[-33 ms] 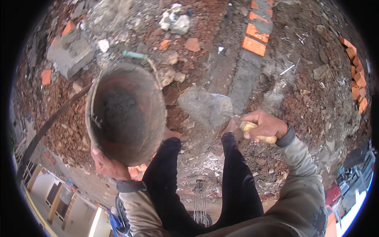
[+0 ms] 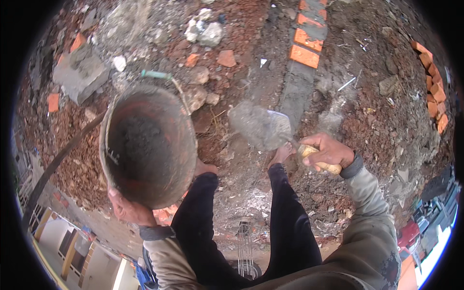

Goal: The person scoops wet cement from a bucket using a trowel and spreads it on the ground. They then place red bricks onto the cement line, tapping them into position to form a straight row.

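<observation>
My left hand (image 2: 130, 209) grips the near lower side of a mortar-stained bucket (image 2: 186, 166), its mouth tipped toward me. Grey mortar (image 2: 140, 133) lies inside, and its wire handle with a green grip (image 2: 156, 74) rests against the far rim. In my right hand (image 2: 331, 152) is the wooden handle of a trowel (image 2: 321, 160). A heap of wet mortar (image 2: 253, 123) covers most of its blade, which hangs between the bucket and a strip of mortar (image 2: 296, 94) on the ground. That strip leads up to a row of orange bricks (image 2: 304, 56).
A curved stack of bricks (image 2: 436, 92) stands at the far right. At the left lie a grey concrete slab (image 2: 79, 72) and a dark bent hose or bar (image 2: 58, 159). Stones (image 2: 211, 35) and brick pieces dot the rough soil. My bare feet (image 2: 282, 153) stand near the trowel.
The loaded trowel and my right hand have shifted slightly right. The bucket sits a little farther left in view, and the ground has shifted slightly left and up with the head.
</observation>
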Demonstrator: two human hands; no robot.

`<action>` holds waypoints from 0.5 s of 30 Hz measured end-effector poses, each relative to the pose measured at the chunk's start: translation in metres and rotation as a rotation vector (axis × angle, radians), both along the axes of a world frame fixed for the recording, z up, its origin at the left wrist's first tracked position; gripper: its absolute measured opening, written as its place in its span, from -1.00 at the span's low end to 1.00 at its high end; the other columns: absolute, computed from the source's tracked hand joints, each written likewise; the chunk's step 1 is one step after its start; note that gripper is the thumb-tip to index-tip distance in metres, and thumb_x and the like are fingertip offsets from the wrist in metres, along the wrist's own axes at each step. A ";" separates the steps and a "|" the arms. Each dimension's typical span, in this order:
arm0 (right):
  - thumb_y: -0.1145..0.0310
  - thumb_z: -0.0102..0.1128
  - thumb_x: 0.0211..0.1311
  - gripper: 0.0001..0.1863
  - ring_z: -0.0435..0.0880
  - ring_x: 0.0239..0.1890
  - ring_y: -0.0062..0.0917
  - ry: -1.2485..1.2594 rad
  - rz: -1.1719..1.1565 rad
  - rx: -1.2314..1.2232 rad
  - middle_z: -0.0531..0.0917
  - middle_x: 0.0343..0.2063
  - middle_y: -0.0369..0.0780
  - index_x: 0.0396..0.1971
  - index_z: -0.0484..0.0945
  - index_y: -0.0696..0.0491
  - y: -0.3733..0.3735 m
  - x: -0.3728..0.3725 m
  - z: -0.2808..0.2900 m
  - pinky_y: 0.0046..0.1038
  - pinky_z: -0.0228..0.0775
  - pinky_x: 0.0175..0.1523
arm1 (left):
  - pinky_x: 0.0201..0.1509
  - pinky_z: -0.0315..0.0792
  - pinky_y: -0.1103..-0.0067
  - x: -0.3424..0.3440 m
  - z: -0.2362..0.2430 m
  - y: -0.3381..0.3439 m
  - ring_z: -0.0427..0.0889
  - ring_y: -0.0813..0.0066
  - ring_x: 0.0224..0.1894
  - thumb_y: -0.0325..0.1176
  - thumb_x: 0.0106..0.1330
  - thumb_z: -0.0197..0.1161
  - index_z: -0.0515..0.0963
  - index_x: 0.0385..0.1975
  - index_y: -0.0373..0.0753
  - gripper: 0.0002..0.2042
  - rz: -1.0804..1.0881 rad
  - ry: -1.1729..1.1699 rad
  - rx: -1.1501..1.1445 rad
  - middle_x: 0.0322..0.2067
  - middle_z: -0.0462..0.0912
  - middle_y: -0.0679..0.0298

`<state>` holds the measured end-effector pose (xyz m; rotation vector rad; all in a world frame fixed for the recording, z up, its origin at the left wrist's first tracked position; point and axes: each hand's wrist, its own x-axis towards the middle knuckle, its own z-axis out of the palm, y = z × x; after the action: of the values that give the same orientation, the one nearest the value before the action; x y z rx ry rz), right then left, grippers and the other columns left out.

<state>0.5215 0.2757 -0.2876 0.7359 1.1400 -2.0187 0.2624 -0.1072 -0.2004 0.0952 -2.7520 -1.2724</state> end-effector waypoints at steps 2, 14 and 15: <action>0.48 0.31 0.08 -0.62 0.51 -0.70 -0.71 -0.137 -0.171 0.116 0.58 -0.54 -0.29 -0.08 0.54 0.27 0.038 0.033 -0.009 -0.68 0.37 -0.60 | 0.08 0.39 0.50 -0.003 -0.001 -0.006 0.53 0.40 -0.07 -0.09 0.52 -0.08 0.51 0.03 -0.53 -0.49 0.004 0.045 -0.081 -0.06 0.61 0.09; 0.22 0.17 0.15 -0.65 0.70 -0.28 -0.03 -0.122 0.593 1.642 0.68 -0.34 0.03 -0.15 0.58 0.13 0.238 0.033 -0.253 -0.08 0.55 -0.12 | 0.31 0.28 0.26 -0.025 -0.009 -0.049 0.42 -0.04 0.24 -0.03 0.47 -0.26 0.29 0.29 -0.39 -0.41 -0.184 0.288 -1.010 0.23 0.38 -0.15; 0.22 0.17 0.16 -0.66 0.69 -0.23 0.01 -0.183 0.641 1.673 0.67 -0.31 0.05 -0.14 0.57 0.12 0.236 0.033 -0.260 -0.05 0.52 -0.07 | 0.32 0.28 0.26 -0.026 -0.011 -0.040 0.43 -0.02 0.23 0.01 0.47 -0.25 0.28 0.30 -0.41 -0.38 -0.113 0.221 -0.902 0.24 0.38 -0.13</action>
<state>0.5543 0.5114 -0.5478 0.9971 2.4122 -0.1199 0.2364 -0.1476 -0.2113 -0.2597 -2.8579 0.0397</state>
